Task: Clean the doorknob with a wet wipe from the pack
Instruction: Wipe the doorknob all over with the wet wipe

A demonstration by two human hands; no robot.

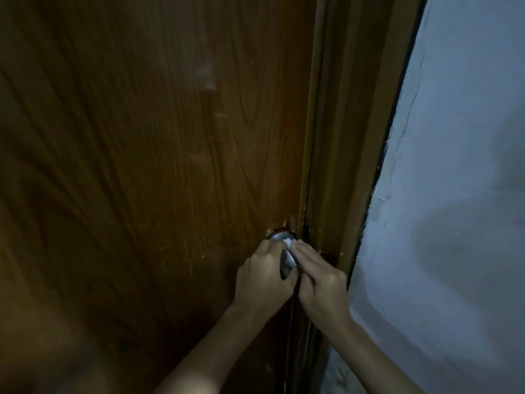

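I judge wiping underway: my left hand (264, 275) grips the doorknob (286, 258) while my right hand (318, 282) presses the wet wipe (288, 242) on it.

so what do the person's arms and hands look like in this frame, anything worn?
Both forearms are bare as far as the frame shows: no sleeves, gloves or watch visible. The left hand and right hand show no rings or markings that I can make out in the dim light. Fingers are uncovered.

Doorknob (285, 251) on door's (142, 166) right edge, wall (454, 194) further right.
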